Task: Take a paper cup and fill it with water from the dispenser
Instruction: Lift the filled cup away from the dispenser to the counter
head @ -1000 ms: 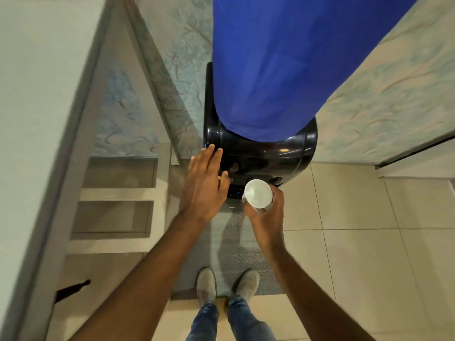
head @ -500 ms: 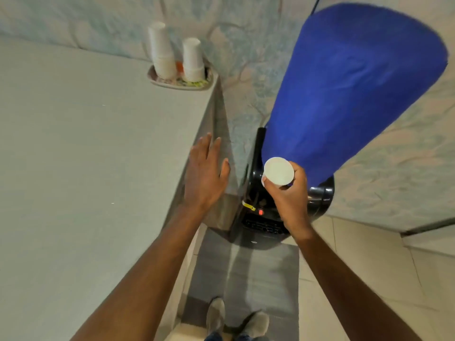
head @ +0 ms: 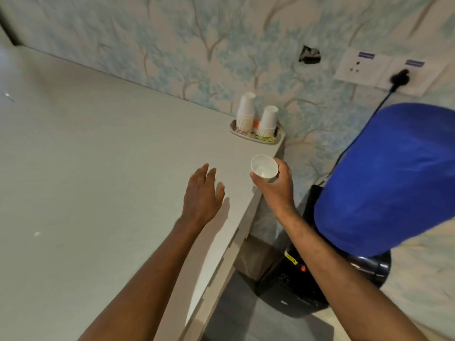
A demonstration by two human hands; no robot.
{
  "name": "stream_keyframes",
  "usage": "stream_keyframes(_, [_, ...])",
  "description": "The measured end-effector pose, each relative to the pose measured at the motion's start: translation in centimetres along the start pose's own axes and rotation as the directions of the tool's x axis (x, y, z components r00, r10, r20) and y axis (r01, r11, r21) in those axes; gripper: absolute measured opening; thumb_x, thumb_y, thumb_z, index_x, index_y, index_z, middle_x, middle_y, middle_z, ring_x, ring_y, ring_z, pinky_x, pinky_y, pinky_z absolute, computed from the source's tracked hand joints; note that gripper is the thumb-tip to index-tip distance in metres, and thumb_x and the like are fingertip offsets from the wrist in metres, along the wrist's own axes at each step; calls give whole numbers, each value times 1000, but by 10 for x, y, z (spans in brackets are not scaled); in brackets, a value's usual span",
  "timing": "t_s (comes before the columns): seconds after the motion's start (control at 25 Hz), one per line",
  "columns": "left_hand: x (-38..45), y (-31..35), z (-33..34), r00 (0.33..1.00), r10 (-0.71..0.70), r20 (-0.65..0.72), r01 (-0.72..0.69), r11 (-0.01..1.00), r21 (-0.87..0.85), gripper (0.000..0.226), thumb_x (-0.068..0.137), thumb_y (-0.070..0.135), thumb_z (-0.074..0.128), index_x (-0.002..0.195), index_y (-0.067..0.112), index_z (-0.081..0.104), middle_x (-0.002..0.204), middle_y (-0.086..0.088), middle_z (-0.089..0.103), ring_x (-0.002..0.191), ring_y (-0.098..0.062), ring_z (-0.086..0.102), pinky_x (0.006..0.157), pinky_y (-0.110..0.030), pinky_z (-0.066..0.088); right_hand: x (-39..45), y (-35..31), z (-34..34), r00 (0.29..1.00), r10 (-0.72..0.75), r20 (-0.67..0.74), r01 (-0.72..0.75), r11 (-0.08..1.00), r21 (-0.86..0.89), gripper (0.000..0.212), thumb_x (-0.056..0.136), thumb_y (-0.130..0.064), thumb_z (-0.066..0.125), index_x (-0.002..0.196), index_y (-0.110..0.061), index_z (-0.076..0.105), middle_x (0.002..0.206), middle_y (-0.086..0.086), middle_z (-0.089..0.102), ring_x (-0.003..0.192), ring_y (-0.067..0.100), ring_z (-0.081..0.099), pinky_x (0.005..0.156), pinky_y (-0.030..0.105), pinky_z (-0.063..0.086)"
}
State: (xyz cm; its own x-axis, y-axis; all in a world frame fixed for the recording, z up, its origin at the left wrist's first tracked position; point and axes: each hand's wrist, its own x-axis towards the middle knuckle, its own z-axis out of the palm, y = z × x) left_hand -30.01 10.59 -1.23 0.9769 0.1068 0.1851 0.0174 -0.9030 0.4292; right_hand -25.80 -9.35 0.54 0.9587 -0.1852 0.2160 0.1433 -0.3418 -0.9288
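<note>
My right hand [head: 275,187] grips a white paper cup [head: 264,166], held upright over the right edge of the pale counter [head: 98,168]. Whether there is water in the cup is hard to tell from above. My left hand [head: 203,195] hovers over the counter, palm down with fingers apart, holding nothing. The black water dispenser [head: 295,286] stands on the floor at the lower right, its bottle under a blue cover [head: 386,178]. My right forearm crosses in front of its taps.
Two stacks of paper cups [head: 257,119] stand on a small tray [head: 256,139] at the counter's far right corner. A wall socket [head: 384,72] with a black plug and cord sits above the dispenser. A grey mat [head: 246,313] lies on the floor.
My right hand has lifted the cup up and left, from the dispenser's taps to the counter edge. My left hand moved from the dispenser to above the counter. The view tilted upward.
</note>
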Motion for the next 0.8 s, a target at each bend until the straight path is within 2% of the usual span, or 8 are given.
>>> stream_keyframes(0.08, [-1,-15,-4,999,-24,27,23,1000,18,60,108,46,40,159,15,34,170,-12,25,157,-31,26,128,-46,25,0,-6,22,998,17,53,-17,1000,-2,69,76,-28,91,135,-20,56,131,2,57,115,18,58,93,30,51])
stream_keyframes(0.2, [-2,-31,-4,994,-52,94,48,998,43,63,108,48,40,161,15,29,171,-11,22,158,-29,23,129,-44,23,-5,-5,47,993,47,112,-43,998,-37,72,77,-32,91,137,-19,54,133,3,57,117,19,57,89,27,49])
stream_keyframes(0.44, [-1,-40,-2,980,-77,183,75,997,19,68,106,49,44,162,17,24,173,-7,18,159,-28,20,128,-46,28,-18,8,68,982,97,161,-81,992,-102,78,76,-38,90,141,-19,51,138,6,57,121,21,57,92,28,52])
stream_keyframes(0.8, [-4,-42,18,976,-30,215,20,999,50,67,105,48,48,160,15,27,170,-8,26,157,-27,27,127,-44,27,-28,17,71,976,132,170,-110,985,-136,81,79,-37,89,145,-19,46,142,6,54,124,19,55,92,28,50])
